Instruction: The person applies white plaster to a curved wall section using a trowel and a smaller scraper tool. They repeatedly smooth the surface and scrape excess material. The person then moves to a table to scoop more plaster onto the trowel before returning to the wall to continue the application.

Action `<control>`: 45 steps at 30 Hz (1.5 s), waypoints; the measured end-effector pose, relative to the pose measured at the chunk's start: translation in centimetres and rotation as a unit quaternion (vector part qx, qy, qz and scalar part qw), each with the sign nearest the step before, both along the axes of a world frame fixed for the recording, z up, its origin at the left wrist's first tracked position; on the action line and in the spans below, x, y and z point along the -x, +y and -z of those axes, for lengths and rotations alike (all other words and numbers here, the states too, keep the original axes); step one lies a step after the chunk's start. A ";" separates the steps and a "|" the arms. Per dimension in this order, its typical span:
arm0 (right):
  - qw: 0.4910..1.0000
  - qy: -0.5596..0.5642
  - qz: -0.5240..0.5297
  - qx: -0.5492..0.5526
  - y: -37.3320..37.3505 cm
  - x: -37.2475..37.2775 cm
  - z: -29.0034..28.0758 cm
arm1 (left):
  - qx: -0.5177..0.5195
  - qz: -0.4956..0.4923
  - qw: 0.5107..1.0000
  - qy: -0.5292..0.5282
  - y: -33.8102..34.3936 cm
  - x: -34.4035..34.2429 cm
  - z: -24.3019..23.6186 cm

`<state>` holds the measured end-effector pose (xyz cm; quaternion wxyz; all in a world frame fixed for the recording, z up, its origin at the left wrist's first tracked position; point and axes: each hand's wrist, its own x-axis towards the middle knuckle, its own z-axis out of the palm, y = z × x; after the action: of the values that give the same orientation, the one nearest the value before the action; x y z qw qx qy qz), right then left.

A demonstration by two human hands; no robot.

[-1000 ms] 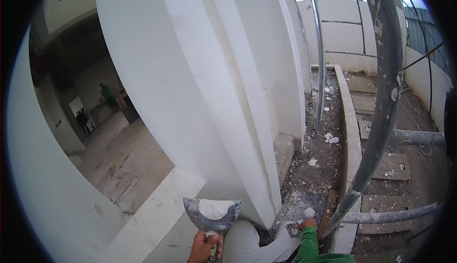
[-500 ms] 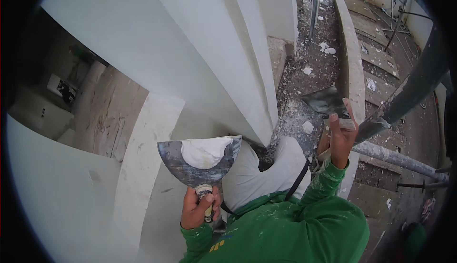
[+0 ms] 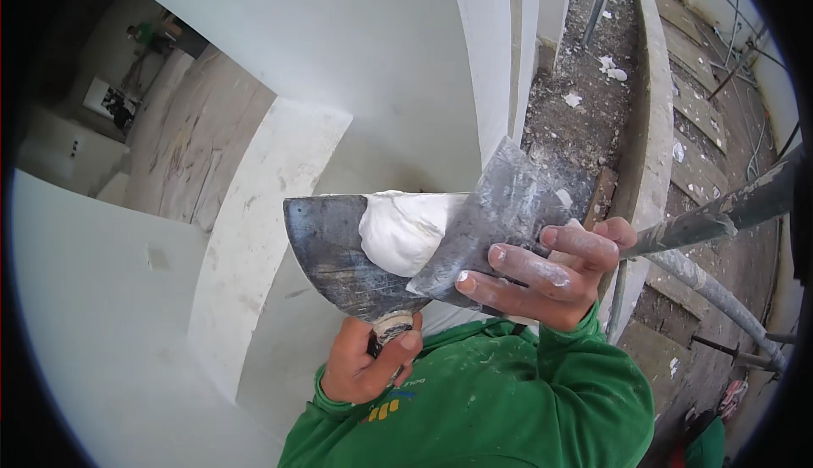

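My left hand (image 3: 377,358) is closed round the handle of a wide, round-bottomed putty knife (image 3: 322,248), held level in front of my green sweatshirt. A mound of smooth white paste (image 3: 398,235) sits on its blade, against the straight top edge. My right hand (image 3: 550,273) grips a smaller flat metal scraper (image 3: 495,201), its fingers curled over the smeared blade and dusted white. The scraper lies across the right part of the wide blade, its lower edge at the paste; whether the two blades touch is hard to tell.
A pale curved wall (image 3: 364,36) has an opening onto a floor (image 3: 178,146), with someone in green (image 3: 148,36) far inside. A white ledge (image 3: 254,180) borders it. On the right are a debris-strewn trough (image 3: 576,104), a curb (image 3: 652,129), scaffold pipes (image 3: 720,214) and wooden boards (image 3: 703,121).
My right hand has come up and leftward, bringing the scraper over the wide knife and its paste. My left hand has raised the knife slightly. The camera view has tilted downward.
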<state>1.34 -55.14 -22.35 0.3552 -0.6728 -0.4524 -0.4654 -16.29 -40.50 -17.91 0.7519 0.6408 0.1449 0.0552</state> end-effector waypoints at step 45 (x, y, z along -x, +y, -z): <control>0.802 0.260 -0.509 -0.174 -2.4 -0.7 8.9 | 0.369 0.189 0.900 0.137 1.8 0.2 13.8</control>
<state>2.06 -57.56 -31.26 0.7564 -0.3686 -0.5317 -0.0964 -16.48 -38.69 -31.74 0.9034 0.3339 0.1324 -0.2341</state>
